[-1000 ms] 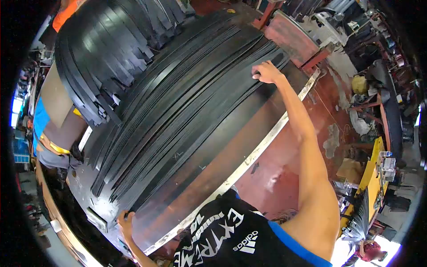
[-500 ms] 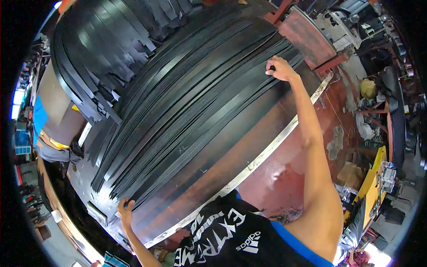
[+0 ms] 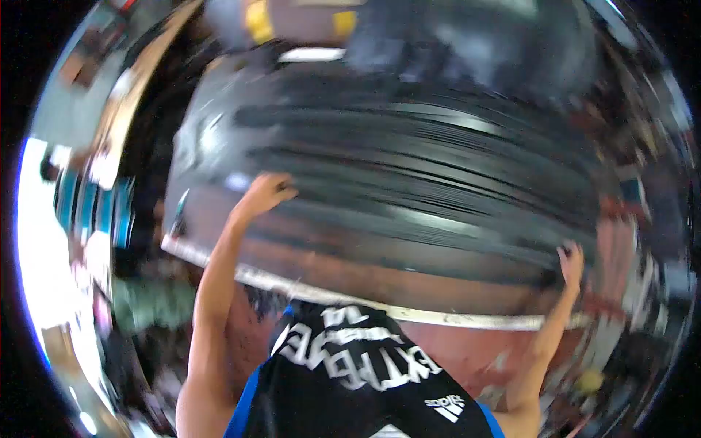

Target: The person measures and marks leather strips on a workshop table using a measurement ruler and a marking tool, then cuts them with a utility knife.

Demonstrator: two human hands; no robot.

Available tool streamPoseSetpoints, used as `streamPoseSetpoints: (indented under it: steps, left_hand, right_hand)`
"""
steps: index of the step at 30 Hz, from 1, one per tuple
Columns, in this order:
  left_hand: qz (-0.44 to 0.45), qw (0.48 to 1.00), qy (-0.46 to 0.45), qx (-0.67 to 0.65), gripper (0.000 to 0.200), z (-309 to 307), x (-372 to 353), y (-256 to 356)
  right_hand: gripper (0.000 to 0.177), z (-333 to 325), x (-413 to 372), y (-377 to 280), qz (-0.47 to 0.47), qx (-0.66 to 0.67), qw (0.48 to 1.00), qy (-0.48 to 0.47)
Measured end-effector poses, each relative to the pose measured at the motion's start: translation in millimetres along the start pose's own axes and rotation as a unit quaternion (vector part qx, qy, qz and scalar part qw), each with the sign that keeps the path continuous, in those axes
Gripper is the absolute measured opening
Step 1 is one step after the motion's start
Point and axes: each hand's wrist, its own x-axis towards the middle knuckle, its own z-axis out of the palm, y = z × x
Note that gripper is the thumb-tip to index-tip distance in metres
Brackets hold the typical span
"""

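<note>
Long, thin black strips, rubber-like, lie in several bundles along a dark tabletop. My left hand is at the left end of the bundle nearest me, its fingers curled and closed around the strip end. At the far right end of the same bundle, my right hand has its thumb and fingers pinched on the strips. Motion blurs the picture, so how many strips are in each hand cannot be told.
A pale edge strip borders the table along my side. Behind the bundles hangs a large roll of dark sheet with ragged edges. A reddish metal frame stands at the right end. A small tool lies at the left.
My view has swung to the left and turned, so the table now lies nearly level across it. Both hands remain near opposite ends of the strips.
</note>
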Motion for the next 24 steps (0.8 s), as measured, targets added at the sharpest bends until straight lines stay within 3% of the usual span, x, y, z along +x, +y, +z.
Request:
streamPoseSetpoints:
  steps: [3,4,5,11,14,15,16,19,24]
  left_hand:
    - [0.008,0.998,0.006,0.054,0.031,13.1,-0.4,-15.4]
    - [0.011,0.997,0.025,0.067,0.030,19.1,-2.8,-19.0]
    - [0.024,0.996,0.041,0.078,0.029,23.2,-1.0,-23.6]
    - [0.107,0.987,0.121,0.022,0.028,36.2,-8.1,-24.5]
    - [0.133,0.978,0.158,-0.010,0.027,50.8,-3.5,-35.0]
    - [0.147,0.974,0.172,-0.019,0.028,54.6,-2.3,-38.2]
    - [0.158,0.969,0.189,-0.010,0.028,55.8,-3.7,-37.7]
    - [0.223,0.939,0.263,0.000,0.029,65.8,-4.2,-39.1]
    - [0.215,0.934,0.281,-0.052,0.023,56.8,-43.2,-52.0]
  right_hand:
    - [0.040,22.3,6.5,34.3,-0.064,-0.037,0.997,0.020]
    - [0.038,28.8,4.8,23.8,-0.040,-0.006,0.999,0.024]
    - [0.037,31.2,7.0,9.8,-0.008,0.019,0.999,0.032]
    - [0.029,23.5,-25.8,-119.8,-0.088,0.032,0.996,0.010]
    - [0.026,25.6,-41.6,-225.0,-0.128,0.032,0.991,0.015]
    - [0.026,27.7,-48.9,-270.6,-0.103,0.040,0.994,-0.008]
    - [0.026,38.2,-48.1,-296.3,-0.178,0.031,0.983,-0.007]
    - [0.025,66.7,-71.6,-425.4,-0.218,0.064,0.973,-0.039]
    - [0.021,122.6,-103.4,-588.2,-0.315,0.115,0.939,-0.078]
